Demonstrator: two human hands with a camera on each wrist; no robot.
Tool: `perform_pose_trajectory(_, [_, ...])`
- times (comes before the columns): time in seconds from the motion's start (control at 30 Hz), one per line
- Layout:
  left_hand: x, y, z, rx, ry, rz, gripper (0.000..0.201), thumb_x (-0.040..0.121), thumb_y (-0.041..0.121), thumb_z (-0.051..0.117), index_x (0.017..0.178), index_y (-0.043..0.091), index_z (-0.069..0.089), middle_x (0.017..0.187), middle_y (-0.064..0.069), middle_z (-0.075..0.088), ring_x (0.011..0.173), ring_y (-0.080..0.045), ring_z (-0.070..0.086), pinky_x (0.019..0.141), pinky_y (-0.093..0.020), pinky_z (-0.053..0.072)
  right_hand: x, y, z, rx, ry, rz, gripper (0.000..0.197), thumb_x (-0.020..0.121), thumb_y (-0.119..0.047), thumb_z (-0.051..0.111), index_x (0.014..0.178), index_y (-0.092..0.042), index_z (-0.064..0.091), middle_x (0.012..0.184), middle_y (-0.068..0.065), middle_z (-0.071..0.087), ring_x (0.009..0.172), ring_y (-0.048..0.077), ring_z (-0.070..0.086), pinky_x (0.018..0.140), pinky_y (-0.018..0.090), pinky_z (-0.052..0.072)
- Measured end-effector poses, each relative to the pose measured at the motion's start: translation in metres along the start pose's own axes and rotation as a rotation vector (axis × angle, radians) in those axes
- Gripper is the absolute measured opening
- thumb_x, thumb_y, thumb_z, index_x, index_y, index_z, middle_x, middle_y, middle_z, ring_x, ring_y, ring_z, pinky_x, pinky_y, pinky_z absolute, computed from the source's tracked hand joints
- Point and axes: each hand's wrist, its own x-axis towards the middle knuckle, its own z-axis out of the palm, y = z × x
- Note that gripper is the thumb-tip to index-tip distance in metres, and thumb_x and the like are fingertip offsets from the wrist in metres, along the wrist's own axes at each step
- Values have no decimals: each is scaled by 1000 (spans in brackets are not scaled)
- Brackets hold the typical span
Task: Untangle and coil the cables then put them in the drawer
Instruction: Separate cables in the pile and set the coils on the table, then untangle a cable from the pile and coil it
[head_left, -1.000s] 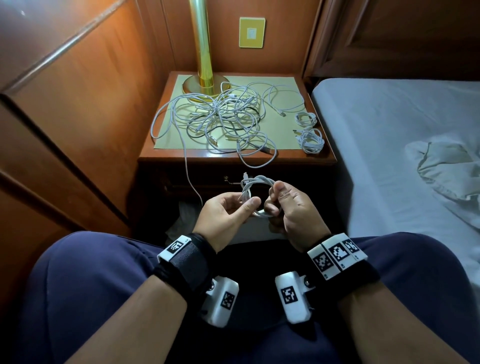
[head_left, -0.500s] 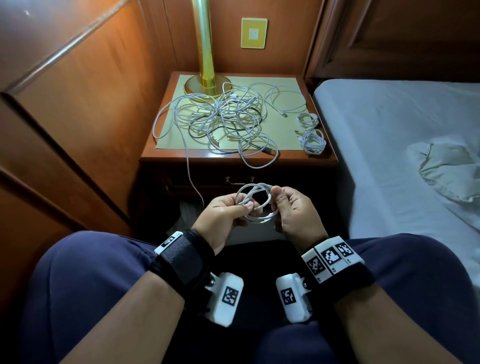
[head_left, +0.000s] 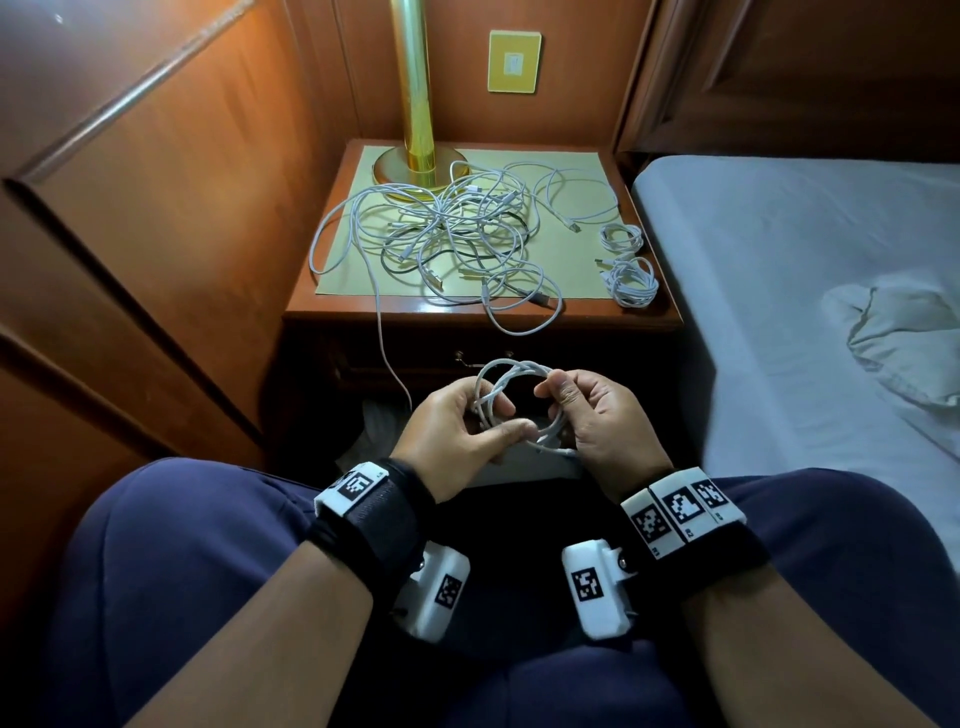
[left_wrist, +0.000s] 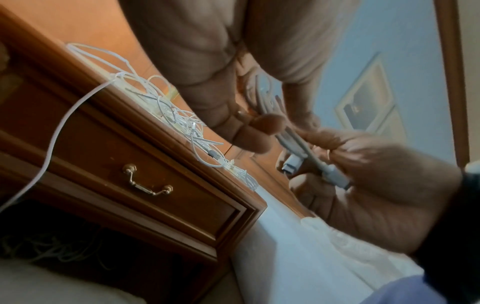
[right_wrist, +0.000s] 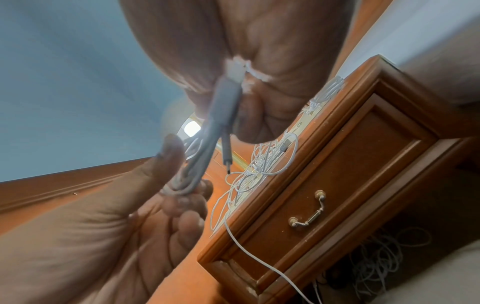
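Over my lap, both hands hold a small coil of white cable. My left hand pinches its lower left side between thumb and fingers. My right hand pinches the upper right side, and the coil's two plugs lie against its palm. A tangle of white cables lies on the nightstand, with one strand hanging over the front edge. Two coiled cables rest at its right side. The drawer with a brass handle is closed.
A gold lamp stands at the back of the nightstand. A bed with a crumpled pillow is on the right, and wood panelling on the left. More loose cables lie in the dark space under the drawer.
The coil has opened into a wider loop and my hands have drawn slightly apart. My left thumb has slid down to the coil's lower side.
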Motion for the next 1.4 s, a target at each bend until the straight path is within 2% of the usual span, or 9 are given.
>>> perform_pose_trajectory(0.1, [3,1,-4,-23,56,19,20,79,11,83,82,6,64,65,-1,66,55,-15,62,57,-28,54,-1,-3,-3,44,-21,4,21,98,-27,58,91,-12,71,68,1,64,51,2,54,52,16,42])
perform_pose_trajectory(0.3, [4,5,-3,-136,177,25,20,78,4,82,83,2,63,67,-4,63,55,-16,63,56,-23,53,-3,-13,-16,-188,-57,-82,9,94,-26,68,94,-18,71,80,2,74,71,8,67,70,24,54])
perform_pose_trajectory(0.5, [36,35,-20,-286,76,61,26,80,-1,76,103,3,65,92,-18,70,76,-23,68,71,-34,62,31,-41,-33,-155,29,-74,12,96,-24,66,94,-14,71,74,5,74,66,13,71,55,24,54])
perform_pose_trajectory(0.63, [87,54,-39,-133,81,35,27,83,6,77,107,1,66,94,-13,69,78,-23,70,75,-38,60,90,-63,-54,-97,162,-33,16,95,-23,67,98,-8,73,79,6,75,74,20,75,60,31,59])
perform_pose_trajectory(0.87, [200,47,-22,334,58,46,17,88,33,73,94,18,69,91,1,72,73,-16,73,68,-38,60,201,-43,-94,-171,404,-1,20,91,-26,70,74,-15,75,69,6,75,68,29,74,65,41,61])
perform_pose_trajectory(1.1, [283,49,18,413,-17,43,17,90,43,67,94,26,68,99,10,70,88,-13,69,82,-41,58,267,-21,-136,-116,549,121,17,95,-19,66,78,-17,68,67,4,70,65,12,72,54,27,55])
perform_pose_trajectory(1.2, [311,51,32,474,-29,45,20,91,44,64,100,26,68,103,10,69,89,-11,67,82,-36,55,289,-16,-149,-86,584,163,9,94,-19,67,94,-11,69,79,6,73,66,10,73,54,27,54])
perform_pose_trajectory(1.27, [327,50,41,545,-74,46,27,92,46,63,108,25,68,109,4,68,90,-13,66,82,-34,54,303,-15,-155,-66,601,183,20,93,-20,68,109,-7,68,84,7,74,67,10,74,55,28,55])
perform_pose_trajectory(1.4, [358,46,59,702,-259,23,24,95,37,59,114,23,65,147,0,44,116,-19,60,97,-35,49,327,-12,-161,-52,629,206,32,93,-20,68,121,-4,64,84,8,74,68,14,75,56,30,54])
